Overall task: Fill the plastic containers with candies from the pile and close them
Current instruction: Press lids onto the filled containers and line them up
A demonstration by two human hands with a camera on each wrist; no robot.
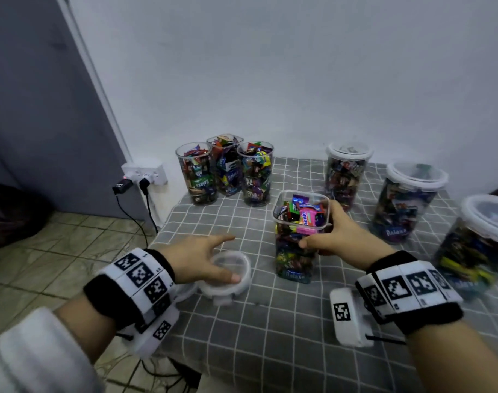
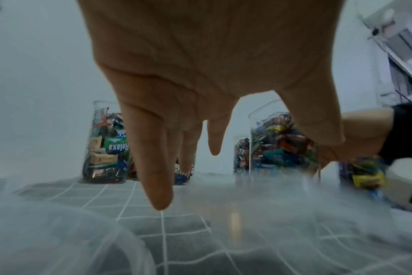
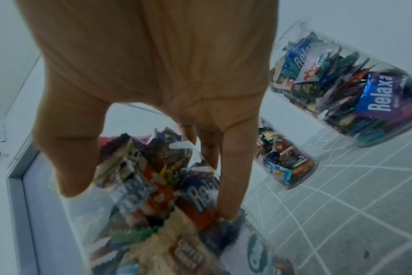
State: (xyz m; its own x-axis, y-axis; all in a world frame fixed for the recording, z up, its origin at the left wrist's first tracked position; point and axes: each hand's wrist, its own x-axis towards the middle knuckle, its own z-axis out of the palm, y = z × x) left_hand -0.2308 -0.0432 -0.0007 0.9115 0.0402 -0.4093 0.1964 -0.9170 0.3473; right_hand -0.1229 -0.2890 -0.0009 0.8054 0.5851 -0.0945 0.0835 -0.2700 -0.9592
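While the right hand (image 1: 331, 236) wraps thumb and fingers (image 3: 233, 178) round the upper wall of a clear, square-sectioned plastic container (image 1: 298, 236), the left hand (image 1: 202, 256) lies spread, fingers straight, over a round translucent lid (image 1: 228, 275) and grips nothing. Container stands upright at the middle of the surface (image 1: 270, 321), open-topped, packed to the rim with crinkled foil-wrapped candies (image 1: 304, 215). Lid lies flat at its 9 o'clock, well apart. Surface covering is grey cloth with a white grid. Three open round tubs (image 1: 228, 171) of candies stand at 11 o'clock; three lidded tubs (image 1: 406, 202) run from 1 to 3 o'clock, the nearest cut off by the frame edge and blurred. Head view hides the left fingertips' contact with the lid. Left wrist view shows the lid only as a hazy rim (image 2: 71, 232). Right wrist view alone shows the fingertips pressed on the container wall.
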